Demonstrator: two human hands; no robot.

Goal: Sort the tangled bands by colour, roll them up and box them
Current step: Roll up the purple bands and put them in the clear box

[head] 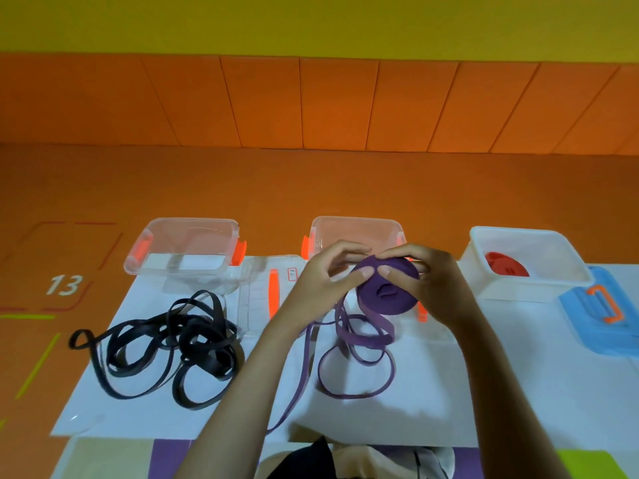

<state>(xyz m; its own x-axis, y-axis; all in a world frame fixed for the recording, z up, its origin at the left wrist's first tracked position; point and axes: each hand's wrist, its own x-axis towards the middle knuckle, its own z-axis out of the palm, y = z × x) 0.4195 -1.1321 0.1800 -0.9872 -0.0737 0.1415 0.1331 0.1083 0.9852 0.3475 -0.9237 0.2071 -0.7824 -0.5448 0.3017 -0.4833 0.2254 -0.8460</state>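
A purple roll (385, 290) of band is held up over the white sheet (432, 392). My left hand (323, 283) pinches its left edge and my right hand (432, 285) grips its right side. The loose purple band (356, 361) trails down from the roll and loops on the sheet. A tangled black band (173, 340) lies in a heap on the left. A red roll (506, 264) sits in the white box (539, 288) at the right. Two clear boxes stand behind: the left one (186, 247) and the middle one (356, 229), partly hidden by my hands.
A clear lid with an orange clip (262, 295) lies between the clear boxes. A blue lid with an orange handle (601, 312) lies at the far right. The orange floor mat carries a painted 13 (64, 284) on the left.
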